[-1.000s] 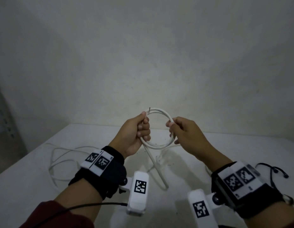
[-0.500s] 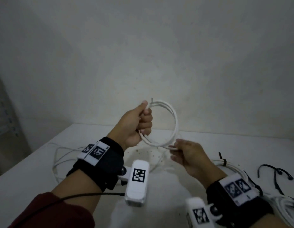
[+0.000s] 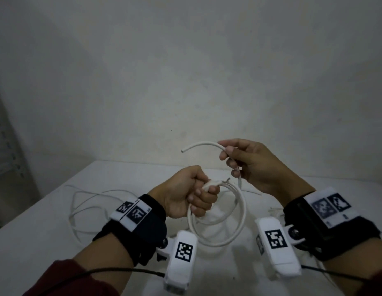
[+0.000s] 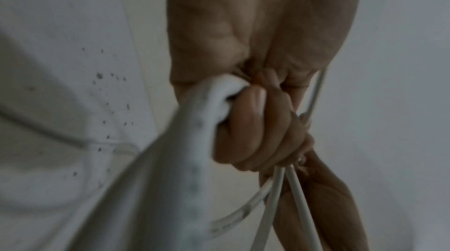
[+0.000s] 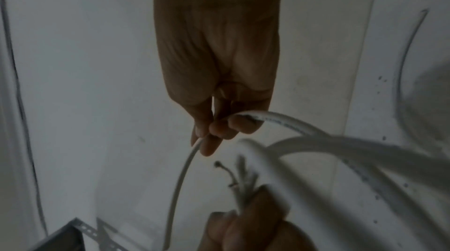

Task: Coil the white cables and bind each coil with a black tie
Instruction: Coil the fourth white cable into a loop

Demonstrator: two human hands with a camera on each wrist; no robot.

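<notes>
My left hand [image 3: 201, 195] grips a coil of white cable [image 3: 243, 212] by its top, and the loops hang below the fist above the table. In the left wrist view the fingers [image 4: 258, 132] are curled tight round the cable strands [image 4: 276, 187]. Up and to the right, my right hand [image 3: 229, 153] pinches the same cable near its free end [image 3: 198, 144], which arcs left into the air. The right wrist view shows the fingertips [image 5: 219, 130] on the cable [image 5: 181, 176], with the left fist [image 5: 246, 228] and a cut cable end [image 5: 235, 178] below. No black tie is in view.
More loose white cable [image 3: 83, 201] sprawls over the left part of the white table [image 3: 36, 242]. A pale wall stands close behind the table. A grey metal shelf frame [image 5: 78, 232] shows at the left. Thin black cords run from both wrist cameras.
My right hand rose from under the coil to above it, now pinching the cable's free end. The left hand came down with the coil, which has gained loops.
</notes>
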